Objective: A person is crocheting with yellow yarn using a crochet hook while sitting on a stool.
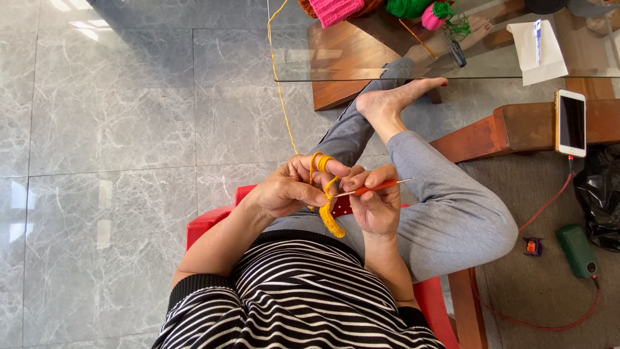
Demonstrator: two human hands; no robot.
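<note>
Crocheting a small yellow strip over my lap, both hands close together.

My left hand (pixel 287 189) has the yellow yarn (pixel 279 90) wrapped in loops round its forefinger and pinches the top of the crocheted strip (pixel 330 218), a narrow, nubbly band hanging down between my hands. My right hand (pixel 376 201) is closed round the crochet hook (pixel 374 187), a thin metal shaft with a smooth orange grip, its tip pointing left into the work. The strand runs taut up and away over the polished grey marble floor tiles (pixel 110 129) toward the glass tabletop (pixel 361 52), where pink and green knitted pieces (pixel 336 9) lie. I sit on a glossy red plastic chair (pixel 206 223) in a ribbed black-and-white striped top, soft grey trousers, one leg crossed. A white phone (pixel 571 123) rests on a wooden armrest to my right.
</note>
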